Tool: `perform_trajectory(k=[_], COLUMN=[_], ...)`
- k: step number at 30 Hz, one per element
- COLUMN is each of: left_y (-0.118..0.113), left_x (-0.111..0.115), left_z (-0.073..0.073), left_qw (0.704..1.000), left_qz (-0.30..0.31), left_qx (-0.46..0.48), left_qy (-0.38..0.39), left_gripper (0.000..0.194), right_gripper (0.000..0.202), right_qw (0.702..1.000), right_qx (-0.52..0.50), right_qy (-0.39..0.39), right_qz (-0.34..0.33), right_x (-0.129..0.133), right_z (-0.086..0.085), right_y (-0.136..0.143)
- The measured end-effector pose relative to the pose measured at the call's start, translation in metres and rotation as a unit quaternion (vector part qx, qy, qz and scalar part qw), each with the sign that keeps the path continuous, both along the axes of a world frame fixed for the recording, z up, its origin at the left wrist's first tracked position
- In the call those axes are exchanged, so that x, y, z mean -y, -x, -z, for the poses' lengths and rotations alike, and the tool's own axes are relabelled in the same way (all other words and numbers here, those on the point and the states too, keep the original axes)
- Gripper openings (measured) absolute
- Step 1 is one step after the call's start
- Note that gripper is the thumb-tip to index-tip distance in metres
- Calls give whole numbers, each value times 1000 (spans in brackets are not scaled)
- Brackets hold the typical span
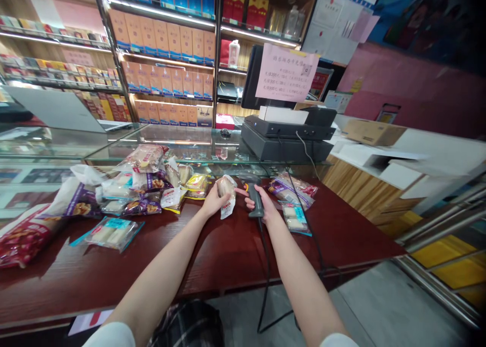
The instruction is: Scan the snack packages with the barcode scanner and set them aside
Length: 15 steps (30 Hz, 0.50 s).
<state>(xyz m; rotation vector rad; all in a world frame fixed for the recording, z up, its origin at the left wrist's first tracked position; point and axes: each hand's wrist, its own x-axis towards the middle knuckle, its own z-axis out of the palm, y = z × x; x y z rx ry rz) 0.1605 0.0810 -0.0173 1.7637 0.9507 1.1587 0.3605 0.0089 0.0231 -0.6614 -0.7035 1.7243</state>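
Lying heaped at left on the bench (76,284) are many packets (148,182); the left hand (216,201) has its grip clamped on a small pouch (228,209), the right hand (268,206) around a scanner (255,201); fewer packs (294,216) lie right, so handling looks partway, finished side unclear.

One scanner (256,201), one laptop (61,109)

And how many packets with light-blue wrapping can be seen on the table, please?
4 that I can make out: the front-left packet, the right-side packet beside the right hand, plus an upper packet and a lower packet in the left pile. More may be hidden there.
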Motion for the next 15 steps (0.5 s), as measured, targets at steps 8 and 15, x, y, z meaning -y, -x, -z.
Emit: perform_trajectory(k=[8, 15], left_y=[-2, 16], left_x=[5, 10], left_z=[-16, -33], left_qw=[925, 901], left_qz=[15, 123], left_qx=[292, 344], left_qy=[241, 235], left_gripper=[36, 57], right_gripper=[21, 19], right_qw=[995, 996], right_qx=[-18, 22], right_qy=[2, -18], right_qz=[96, 81], right_x=[-3, 2], right_z=[-1, -2], right_y=[-9, -6])
